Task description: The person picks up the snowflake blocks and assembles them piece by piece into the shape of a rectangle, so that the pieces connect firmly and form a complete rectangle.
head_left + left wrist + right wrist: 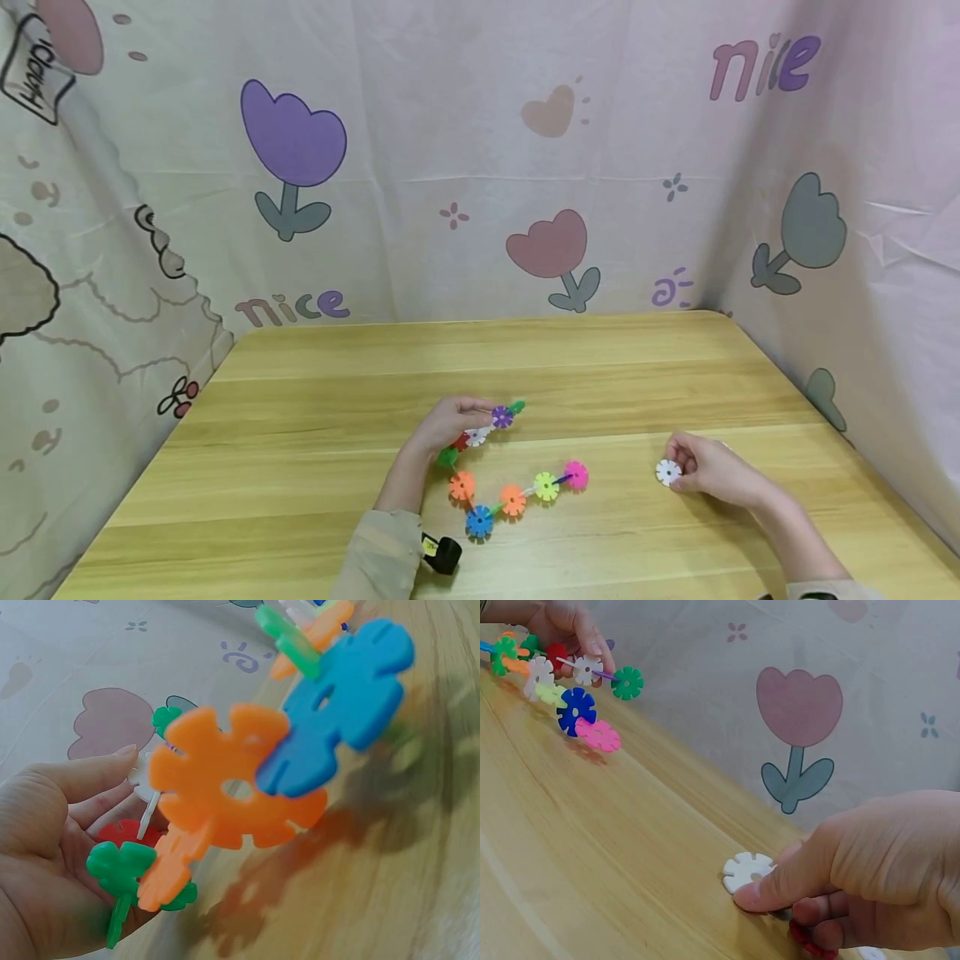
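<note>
A curved chain of interlocked plastic snowflake discs (479, 522) runs from a green disc at the far end to a pink disc (575, 475) at the near one. My left hand (442, 427) grips this chain near its far end, at the white and purple discs (502, 417). Orange discs (225, 780) and a blue disc (352, 690) hang close before the left wrist view. To the right, my right hand (708, 469) pinches a single white snowflake disc (746, 871) between thumb and finger. A red disc (814, 943) shows under its curled fingers, partly hidden.
The wooden table (360, 375) reaches back to a printed cloth (420, 125), which also hangs along both sides. A black wrist device (442, 553) sits by the left sleeve. Another white piece (871, 952) peeks out below the right hand in its wrist view.
</note>
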